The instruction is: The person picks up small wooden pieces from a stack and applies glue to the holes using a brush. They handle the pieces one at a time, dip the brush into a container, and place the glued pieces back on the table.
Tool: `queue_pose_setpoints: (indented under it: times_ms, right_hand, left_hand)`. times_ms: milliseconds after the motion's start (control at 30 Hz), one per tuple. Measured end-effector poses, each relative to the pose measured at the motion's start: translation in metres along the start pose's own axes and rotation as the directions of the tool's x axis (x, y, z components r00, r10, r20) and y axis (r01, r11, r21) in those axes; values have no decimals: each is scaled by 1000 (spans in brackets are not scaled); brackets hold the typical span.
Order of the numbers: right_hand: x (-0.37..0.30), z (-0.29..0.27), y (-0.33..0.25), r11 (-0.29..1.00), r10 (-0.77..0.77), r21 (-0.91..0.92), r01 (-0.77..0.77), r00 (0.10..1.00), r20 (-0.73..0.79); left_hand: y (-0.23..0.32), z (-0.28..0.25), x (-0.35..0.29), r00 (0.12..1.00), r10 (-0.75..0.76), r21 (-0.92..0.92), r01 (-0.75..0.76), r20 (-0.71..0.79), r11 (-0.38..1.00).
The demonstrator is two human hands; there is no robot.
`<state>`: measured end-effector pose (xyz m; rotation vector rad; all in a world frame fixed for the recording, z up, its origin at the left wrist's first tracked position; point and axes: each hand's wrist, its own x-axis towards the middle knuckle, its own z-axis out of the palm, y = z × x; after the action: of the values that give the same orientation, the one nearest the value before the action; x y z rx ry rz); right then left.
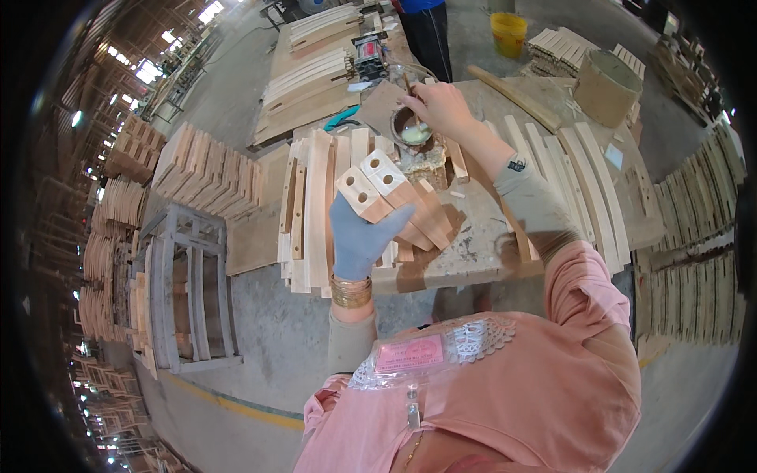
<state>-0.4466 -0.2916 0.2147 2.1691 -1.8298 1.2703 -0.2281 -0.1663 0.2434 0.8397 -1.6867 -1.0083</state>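
Observation:
My left hand, in a grey-blue glove, is closed around two wooden blocks held side by side. Two round holes show in the end of each, and the front block's end has a whitish smear. Over the bench, my bare right hand pinches a thin stick whose lower end goes down into a round pot. Pale, creamy glue-like stuff lies in that pot. Whether the stick has bristles is hidden. Long wooden slats lie beneath and left of my gloved hand.
More curved slats rest at the bench's right side, near a large drum-like container and a long wooden bar. A teal-handled tool lies beyond the left slats. A grey metal frame stands left. Another person stands across the bench.

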Motion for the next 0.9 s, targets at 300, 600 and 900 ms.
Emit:
queue_pose_setpoints:
  times_ms: [300, 600, 900]
  right_hand:
    - [-25, 6, 20, 739, 450, 585, -334, 891, -60]
    - [-3, -60, 9, 303, 617, 929, -213, 787, -20]
    - [-4, -177, -114, 638, 182, 769, -31, 977, -111]
  left_hand:
    - [3, 6, 4, 1000, 9, -26, -9, -1, 1000]
    - [0, 10, 8, 1000, -8, -61, 10, 25, 998]
    - [-5, 17, 15, 995, 93, -9, -92, 23, 996]
